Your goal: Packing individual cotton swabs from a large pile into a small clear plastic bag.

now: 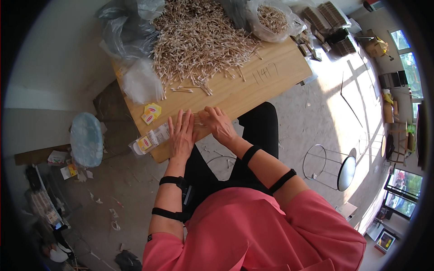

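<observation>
A small bundle of cotton swabs (198, 120) lies at the table's near edge, between my two hands. My left hand (181, 137) lies flat with its fingers stretched out, across the end of a clear plastic packet (158, 135) with a yellow label. Its index finger side touches the swabs. From the right, my right hand (219, 126) bends its fingers and thumb against the swabs' other end; its grip is partly hidden. Just beyond the packet are a few small yellow-and-white cards (151, 113). A large heap of loose cotton swabs (199, 40) covers the far part of the table.
The wooden table (275, 63) has handwriting on its top. Clear plastic bags (129, 27) flank the heap, and one bag of swabs (272, 20) stands at the far right. A blue covered stool (86, 140) is at left, a round wire-framed stool (346, 173) at right.
</observation>
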Demonstrator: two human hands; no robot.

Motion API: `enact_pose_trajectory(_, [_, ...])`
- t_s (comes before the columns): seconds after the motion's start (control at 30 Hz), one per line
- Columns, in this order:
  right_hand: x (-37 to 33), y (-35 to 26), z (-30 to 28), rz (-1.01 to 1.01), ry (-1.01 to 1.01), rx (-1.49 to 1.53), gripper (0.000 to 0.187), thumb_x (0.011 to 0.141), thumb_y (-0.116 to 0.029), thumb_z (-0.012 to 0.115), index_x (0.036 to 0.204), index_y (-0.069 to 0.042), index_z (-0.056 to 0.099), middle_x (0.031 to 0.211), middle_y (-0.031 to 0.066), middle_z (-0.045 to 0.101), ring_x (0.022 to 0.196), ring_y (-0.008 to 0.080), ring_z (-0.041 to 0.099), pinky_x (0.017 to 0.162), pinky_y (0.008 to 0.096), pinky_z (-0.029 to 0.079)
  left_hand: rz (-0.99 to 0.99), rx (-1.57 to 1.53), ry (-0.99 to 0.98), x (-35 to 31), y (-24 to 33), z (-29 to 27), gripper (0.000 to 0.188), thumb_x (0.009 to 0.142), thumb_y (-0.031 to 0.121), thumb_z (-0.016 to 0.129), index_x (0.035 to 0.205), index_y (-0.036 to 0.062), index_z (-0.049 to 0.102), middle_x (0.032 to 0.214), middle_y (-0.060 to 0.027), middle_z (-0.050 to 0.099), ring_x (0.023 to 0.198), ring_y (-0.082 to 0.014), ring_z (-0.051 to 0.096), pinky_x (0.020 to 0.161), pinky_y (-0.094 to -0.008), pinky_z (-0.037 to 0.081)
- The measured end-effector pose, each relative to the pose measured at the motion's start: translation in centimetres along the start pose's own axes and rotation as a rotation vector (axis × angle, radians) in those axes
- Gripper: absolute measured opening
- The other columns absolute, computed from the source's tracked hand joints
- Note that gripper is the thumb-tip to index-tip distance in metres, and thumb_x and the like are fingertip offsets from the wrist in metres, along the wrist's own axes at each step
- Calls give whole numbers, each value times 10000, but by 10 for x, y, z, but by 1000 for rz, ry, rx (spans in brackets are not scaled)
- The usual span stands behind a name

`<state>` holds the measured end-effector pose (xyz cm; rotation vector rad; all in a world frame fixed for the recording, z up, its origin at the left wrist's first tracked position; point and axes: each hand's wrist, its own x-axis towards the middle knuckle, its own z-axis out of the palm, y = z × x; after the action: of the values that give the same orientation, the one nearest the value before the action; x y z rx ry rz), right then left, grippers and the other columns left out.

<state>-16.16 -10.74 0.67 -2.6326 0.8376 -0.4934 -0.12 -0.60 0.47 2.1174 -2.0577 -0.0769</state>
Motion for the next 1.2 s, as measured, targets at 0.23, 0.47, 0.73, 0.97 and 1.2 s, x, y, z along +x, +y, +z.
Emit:
enact_pose_trajectory(0.23, [-21,-7,3,284,261,256,518,839,-6,525,1354,39,498,1388,178,476,1253,350,487,1054,450,397,-27,-42,-52,1,3,-5,761,895,312,658,1530,82,307,1622,-41,234,1507,-247,180,1224,-555,109])
enact_pose_trajectory(0.47, [-26,-19,17,216,-58,58,652,950,-246,562,1509,-19,314,1605,150,258,1513,298,163,1229,474,86,49,-112,-118,8,4,0,828,887,375,659,1546,72,260,1629,-70,220,1508,-246,184,1223,-548,86])
enact_pose_trajectory(0.73, [-19,-13,10,186,-121,24,631,991,-315,494,1510,-9,306,1606,164,251,1508,307,179,1227,470,84,24,-96,-93,14,6,0,850,882,383,662,1551,70,241,1634,-75,207,1511,-246,179,1221,-551,84])
enact_pose_trajectory(0.97, [-22,-4,-1,257,234,444,554,1001,-149,486,1500,8,302,1591,190,267,1477,349,245,1210,448,195,16,-305,15,12,5,-11,739,941,227,612,1547,44,230,1619,-136,222,1497,-328,194,1217,-527,130])
enact_pose_trajectory(1.2, [2,-18,20,497,502,794,478,1003,11,419,1475,-12,355,1561,181,338,1439,328,345,1159,374,319,-438,-918,454,37,-10,6,478,1066,186,356,1495,-17,299,1494,-246,395,1360,-375,425,1135,-451,320])
